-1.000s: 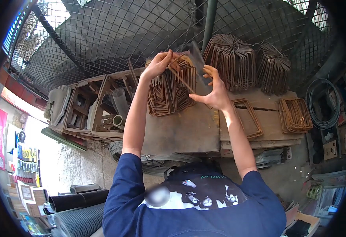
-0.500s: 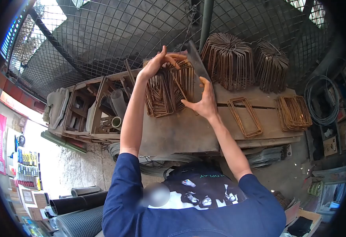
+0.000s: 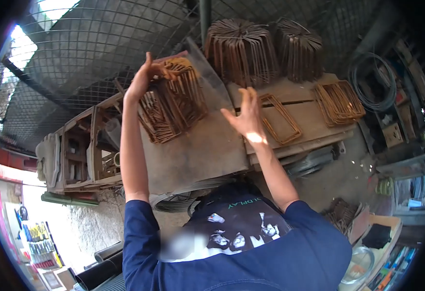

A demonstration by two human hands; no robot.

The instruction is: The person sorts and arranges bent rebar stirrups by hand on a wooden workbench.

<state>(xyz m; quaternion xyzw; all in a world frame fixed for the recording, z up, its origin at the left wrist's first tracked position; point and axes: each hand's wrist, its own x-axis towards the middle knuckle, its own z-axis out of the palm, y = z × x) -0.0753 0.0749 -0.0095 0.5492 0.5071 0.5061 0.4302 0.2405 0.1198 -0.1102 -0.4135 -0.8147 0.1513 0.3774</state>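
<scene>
My left hand [image 3: 144, 81] is at the top of a stack of rusty rectangular steel stirrups [image 3: 173, 104], thumb raised and fingers stretched over the stack's upper left end. No stirrup is visibly gripped by it. My right hand [image 3: 246, 115] hovers over the wooden table [image 3: 198, 157], fingers spread and holding nothing. Just right of that hand, a few flat rectangular stirrups [image 3: 281, 121] lie on the tabletop. Between the stack and my right hand is a dark flat sheet [image 3: 210, 75], slanting along the stack's right side.
Two bundles of bent rods [image 3: 241, 53] stand at the back, the second bundle [image 3: 300, 51] to the right. Another pile of stirrups [image 3: 338, 103] lies at the table's right. A wire coil [image 3: 373, 80] hangs beyond it. Wire mesh [image 3: 96, 53] rises behind the table.
The view has turned and shifted right. My right hand has moved away from the stack and sheet, towards the flat stirrups on the right. My left hand remains at the stack's top.
</scene>
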